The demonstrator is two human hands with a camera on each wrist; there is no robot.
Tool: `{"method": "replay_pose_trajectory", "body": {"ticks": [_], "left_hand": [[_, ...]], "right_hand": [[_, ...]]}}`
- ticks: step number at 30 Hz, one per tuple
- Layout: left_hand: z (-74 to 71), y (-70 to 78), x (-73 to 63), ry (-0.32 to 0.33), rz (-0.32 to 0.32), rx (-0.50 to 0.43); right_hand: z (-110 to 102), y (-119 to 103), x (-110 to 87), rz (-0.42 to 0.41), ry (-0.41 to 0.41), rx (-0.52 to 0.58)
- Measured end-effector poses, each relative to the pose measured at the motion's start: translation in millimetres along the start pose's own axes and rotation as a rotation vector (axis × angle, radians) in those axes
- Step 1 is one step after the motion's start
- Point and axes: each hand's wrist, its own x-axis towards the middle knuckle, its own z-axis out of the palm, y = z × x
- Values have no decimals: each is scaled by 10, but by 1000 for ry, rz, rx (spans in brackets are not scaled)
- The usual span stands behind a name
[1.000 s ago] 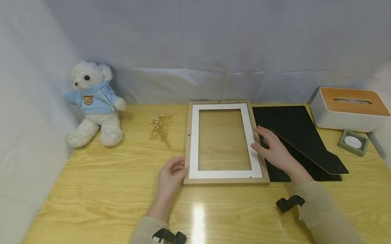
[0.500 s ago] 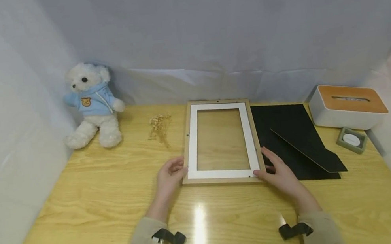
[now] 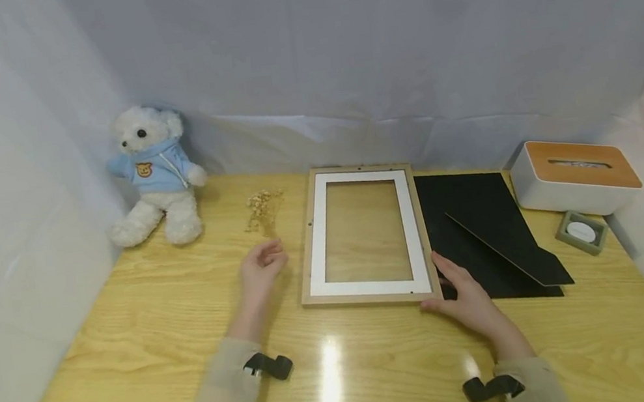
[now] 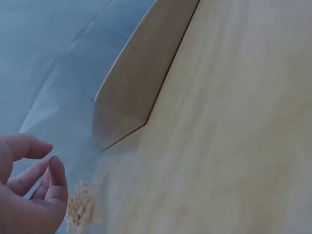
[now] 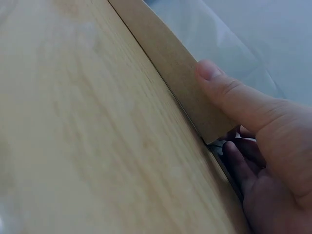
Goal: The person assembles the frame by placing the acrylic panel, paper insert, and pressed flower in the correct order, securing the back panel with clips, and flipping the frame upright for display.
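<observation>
A wooden picture frame [image 3: 305,261] with a white mat [image 3: 372,285] inside lies flat on the table. My right hand [image 3: 469,300] grips its near right corner, thumb against the front side and fingers along the right side. In the right wrist view the thumb [image 5: 229,90] presses on the frame's wooden side [image 5: 180,63]. Left of the frame, my left hand [image 3: 260,270] holds nothing, with loosely bent fingers close to the stems of a small dried flower bunch [image 3: 266,207]. In the left wrist view a gap shows between thumb and forefinger, beside the dried blooms [image 4: 80,204].
Right of the frame lies a black backing board [image 3: 459,190] with its stand flap [image 3: 516,252] raised. Behind it at the right are a tissue box [image 3: 568,188] and a small green box [image 3: 597,241] with a white oval. A white plush bear [image 3: 162,168] sits back left.
My left hand has let go of the frame's left side and moved left and away toward the dried flowers. The right hand has slid down the right side to the near corner.
</observation>
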Motion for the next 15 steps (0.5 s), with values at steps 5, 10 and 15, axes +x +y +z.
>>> {"method": "replay_pose_trajectory", "body": {"ticks": [5,10,15], "left_hand": [[-85,23,239,132,54,46],[-127,-34,416,223,65,66],[-97,-139,515,220,63,81]], "right_hand": [[12,8,1,-5,12,-12],[14,0,0,-4,14,-14],[8,3,-1,-9,19,-20]]}}
